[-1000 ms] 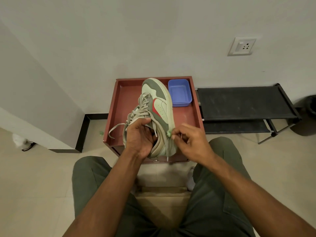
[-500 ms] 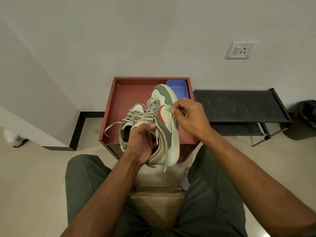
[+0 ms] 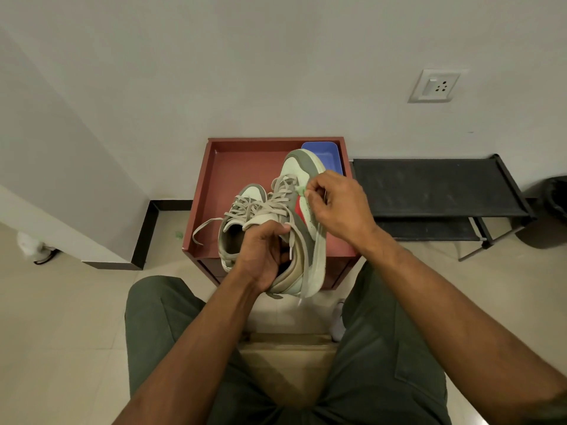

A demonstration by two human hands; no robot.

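Note:
My left hand grips a grey-green and white sneaker by its tongue and collar, holding it tilted on its side above the front edge of a red-brown tray-topped stand. My right hand pinches a small green wad against the shoe's side, near the red patch. A second matching sneaker lies on the tray to the left, with a loose lace trailing over the tray's left part.
A blue plastic tub sits at the tray's back right corner, partly hidden by the held shoe. A black low rack stands to the right against the wall. My knees in green trousers frame a beige box on the tiled floor.
My right hand has moved the green wad from the shoe's heel end up along its side toward the toe. The held shoe has been lifted slightly, and the second sneaker now shows.

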